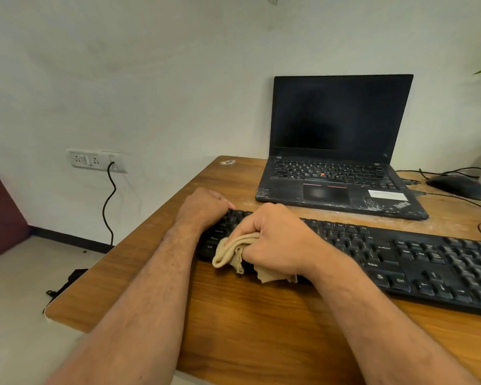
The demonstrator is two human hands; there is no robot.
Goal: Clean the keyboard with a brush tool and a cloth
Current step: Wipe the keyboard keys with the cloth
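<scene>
The black keyboard (372, 259) lies along the front of the wooden desk (247, 315), and everything here is placed from it: the open laptop (339, 168) sits just behind it, a dark mouse (458, 184) behind its far right end, near the laptop's right side, and the wall socket (95, 160) with its hanging black cable well off beyond its left end. The right hand (278, 240) is down over the keyboard's left portion, fingers curled tight around a bunched beige cloth (233, 252) that spills out onto the left-hand keys and over the front edge near the Ctrl key. The left hand (203, 208) sits at the keyboard's top-left corner, fingers curled over that edge, apparently bracing it; how firmly it clamps cannot be told. So the cloth stage looks to be under way, working at the left end. No brush tool is anywhere in view, so whether brushing is finished or yet to come cannot be judged. The keys to the right, the arrow cluster and the number pad lie uncovered, and likely remain to be wiped; whether they are clean is too fine to tell. Pale dusty smears mark the desk just behind the keyboard.
</scene>
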